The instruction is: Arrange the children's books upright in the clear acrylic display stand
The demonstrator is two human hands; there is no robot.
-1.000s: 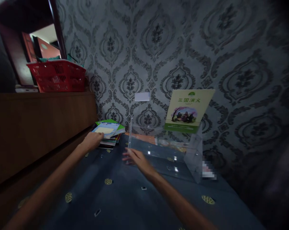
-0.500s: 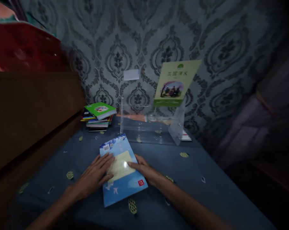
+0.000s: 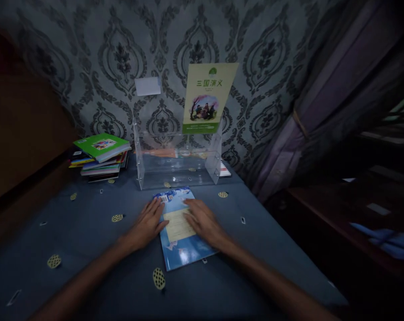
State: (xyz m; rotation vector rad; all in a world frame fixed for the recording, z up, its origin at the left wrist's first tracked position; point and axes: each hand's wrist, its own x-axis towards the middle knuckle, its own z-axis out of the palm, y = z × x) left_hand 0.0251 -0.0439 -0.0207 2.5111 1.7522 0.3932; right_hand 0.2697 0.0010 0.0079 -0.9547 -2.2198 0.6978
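Observation:
A light-blue book (image 3: 182,249) lies back cover up on the cloth, with a pale yellow panel and barcodes on it. My left hand (image 3: 150,223) rests along its left edge, fingers stretched out over the cover. From the other side, my right hand (image 3: 204,220) lies on the right part of the book, its fingers extended and slightly blurred. Neither hand is wrapped round it. Just beyond the book stands a clear acrylic rack (image 3: 175,178). A cream and green book (image 3: 207,98) leans upright on its upper tier, at the right end.
A stack of books (image 3: 101,158) with a green one on top stands at the back left. The patterned blue tablecloth (image 3: 98,240) runs to an edge on the right. Behind are a wallpapered wall (image 3: 165,40) and a tied purple curtain (image 3: 289,138). A brown wooden panel (image 3: 24,133) borders the left.
The view has swung to the right. My right hand has shifted from gripping the blue book's right edge, thumb on top, to lying on its cover with fingers extended. My left hand stays on the book.

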